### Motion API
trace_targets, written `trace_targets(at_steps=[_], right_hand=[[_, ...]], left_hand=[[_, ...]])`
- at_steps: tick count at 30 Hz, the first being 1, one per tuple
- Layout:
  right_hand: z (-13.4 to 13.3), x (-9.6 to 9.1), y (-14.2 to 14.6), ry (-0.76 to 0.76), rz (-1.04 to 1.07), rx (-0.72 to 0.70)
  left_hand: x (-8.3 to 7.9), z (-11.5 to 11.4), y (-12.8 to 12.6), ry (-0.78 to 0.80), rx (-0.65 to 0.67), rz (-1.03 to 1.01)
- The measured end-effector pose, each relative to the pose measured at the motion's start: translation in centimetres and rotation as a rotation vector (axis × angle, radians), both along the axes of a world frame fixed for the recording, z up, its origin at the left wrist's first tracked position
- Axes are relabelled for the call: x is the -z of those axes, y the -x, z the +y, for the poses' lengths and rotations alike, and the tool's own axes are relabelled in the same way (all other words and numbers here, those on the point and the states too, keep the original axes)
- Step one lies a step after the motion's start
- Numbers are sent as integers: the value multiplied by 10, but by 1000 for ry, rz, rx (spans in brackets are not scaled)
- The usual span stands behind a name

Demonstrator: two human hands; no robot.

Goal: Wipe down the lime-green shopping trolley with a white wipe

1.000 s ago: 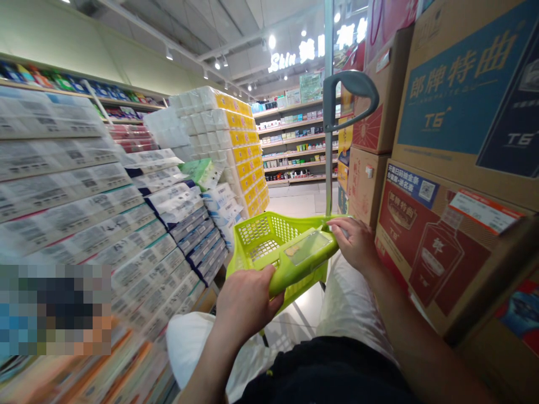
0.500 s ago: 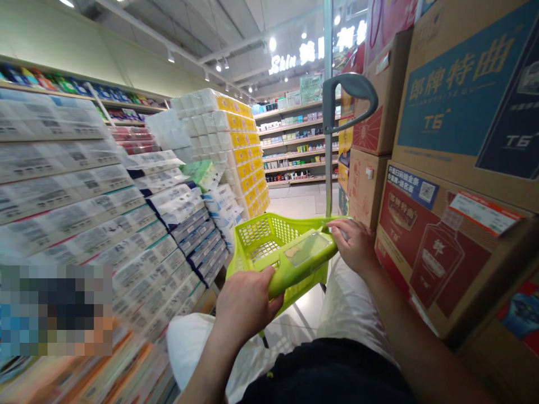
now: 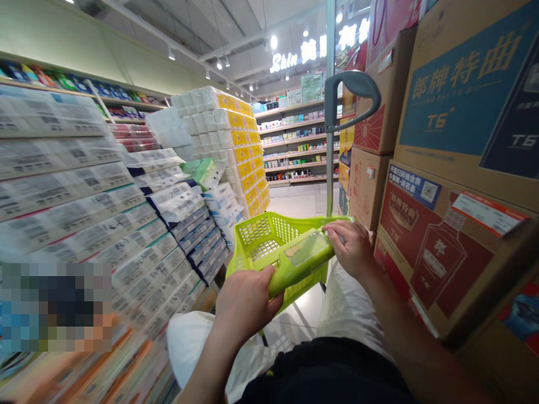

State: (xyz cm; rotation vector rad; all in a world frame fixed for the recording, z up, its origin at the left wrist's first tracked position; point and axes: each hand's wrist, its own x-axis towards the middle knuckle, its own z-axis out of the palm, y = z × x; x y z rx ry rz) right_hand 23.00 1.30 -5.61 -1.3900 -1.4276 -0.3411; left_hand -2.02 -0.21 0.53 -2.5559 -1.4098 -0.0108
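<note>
Both hands are on the push handle of a bright green plastic shopping cart (image 3: 275,227) in front of me. My left hand (image 3: 248,300) is closed round the handle's left end, thumb on top. At the other end, my right hand (image 3: 352,249) is closed over the handle, its fingers partly hidden. Between them the green handle (image 3: 304,255) carries a clear panel. The visible part of the perforated basket shows no goods. Just beyond the right hand rises a metal pole (image 3: 329,168) with a grey loop grip (image 3: 353,101); where its foot stands is hidden.
Stacked packs of tissue paper (image 3: 63,185) line the left, with a yellow-and-white stack (image 3: 236,151) farther on. Cartons (image 3: 438,224) tower close on the right. Ahead, pale floor (image 3: 297,199) leads to stocked shelves (image 3: 295,134). A blurred patch covers the lower left.
My right hand has shifted slightly left and down on the handle. The cartons at right appear a little farther right. My left hand keeps its place.
</note>
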Motion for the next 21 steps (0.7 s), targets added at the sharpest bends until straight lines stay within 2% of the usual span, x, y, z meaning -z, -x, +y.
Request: trace_targets(at_steps=[2, 4, 8, 10, 15, 17, 21], right_hand=[[-3, 0, 4, -10, -15, -52], [-2, -1, 0, 4, -13, -47], [6, -1, -15, 41, 15, 113], [7, -1, -14, 41, 19, 144], [0, -1, 7, 12, -27, -24], [1, -1, 5, 23, -19, -38], [8, -2, -12, 58, 17, 86]], left_hand=[[-1, 0, 1, -1, 2, 5], [-1, 0, 1, -2, 6, 9], [0, 0, 2, -16, 11, 2], [1, 0, 2, -25, 12, -1], [2, 1, 3, -32, 18, -4], [2, 1, 4, -30, 25, -5], [2, 1, 5, -37, 31, -6]])
